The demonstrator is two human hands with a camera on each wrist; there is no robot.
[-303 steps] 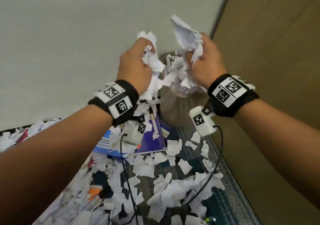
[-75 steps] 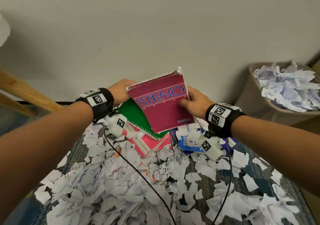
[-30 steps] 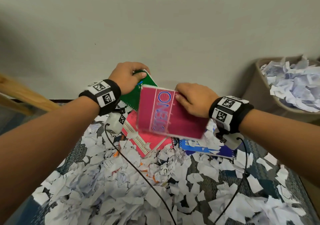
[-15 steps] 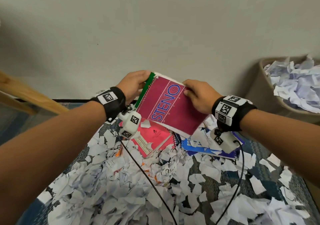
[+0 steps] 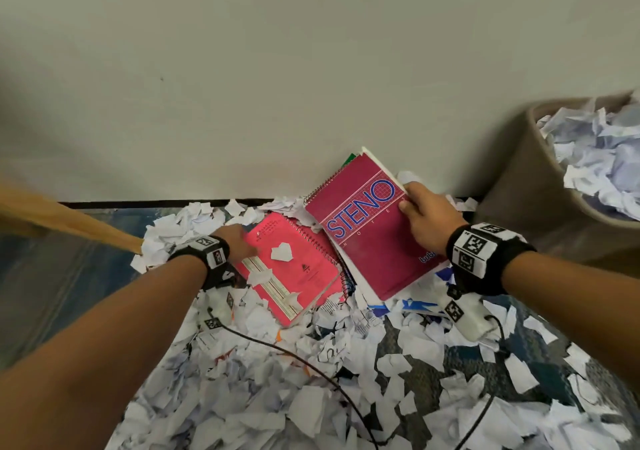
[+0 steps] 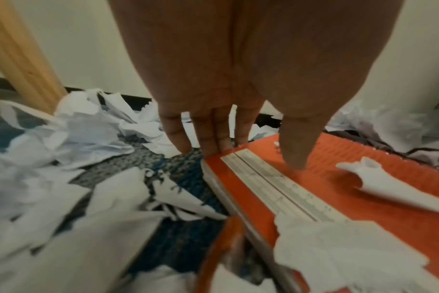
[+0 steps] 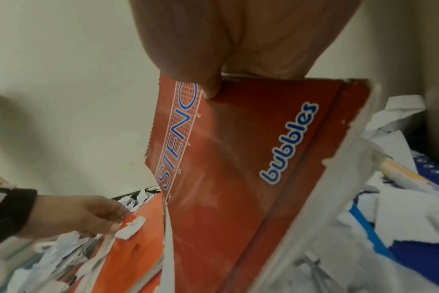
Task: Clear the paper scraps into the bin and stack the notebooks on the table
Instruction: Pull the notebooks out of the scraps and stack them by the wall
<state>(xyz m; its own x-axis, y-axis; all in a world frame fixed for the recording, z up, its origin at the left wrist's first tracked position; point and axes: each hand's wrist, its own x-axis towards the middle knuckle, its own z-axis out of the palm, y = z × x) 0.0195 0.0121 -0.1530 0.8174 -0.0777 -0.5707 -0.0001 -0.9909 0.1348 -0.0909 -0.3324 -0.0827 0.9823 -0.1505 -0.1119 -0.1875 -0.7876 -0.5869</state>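
My right hand (image 5: pixel 414 204) (image 7: pixel 213 87) grips the magenta STENO notebook (image 5: pixel 370 231) (image 7: pixel 238 178) by its edge, thumb on the cover, and holds it tilted above the floor. A sliver of a green notebook (image 5: pixel 350 159) shows behind it. My left hand (image 5: pixel 247 242) (image 6: pixel 251 156) reaches down to the pink notebook (image 5: pixel 294 269) (image 6: pixel 338 188) lying on the carpet. Its fingers (image 6: pixel 211 146) are straight at the corner and the thumb is over the cover. White paper scraps (image 5: pixel 277 397) cover the carpet, and a few lie on the pink notebook.
A tan bin (image 5: pixel 512 190) heaped with crumpled paper (image 5: pixel 595 159) stands at the right against the wall. A blue notebook (image 5: pixel 408 306) lies half buried under scraps. A wooden leg (image 5: pixel 69 223) slants in at the left. Black cables (image 5: pixel 294 356) trail over the scraps.
My left hand has let go of the held notebooks and dropped to the pink notebook on the floor. My right hand now carries the STENO notebook alone, shifted right.
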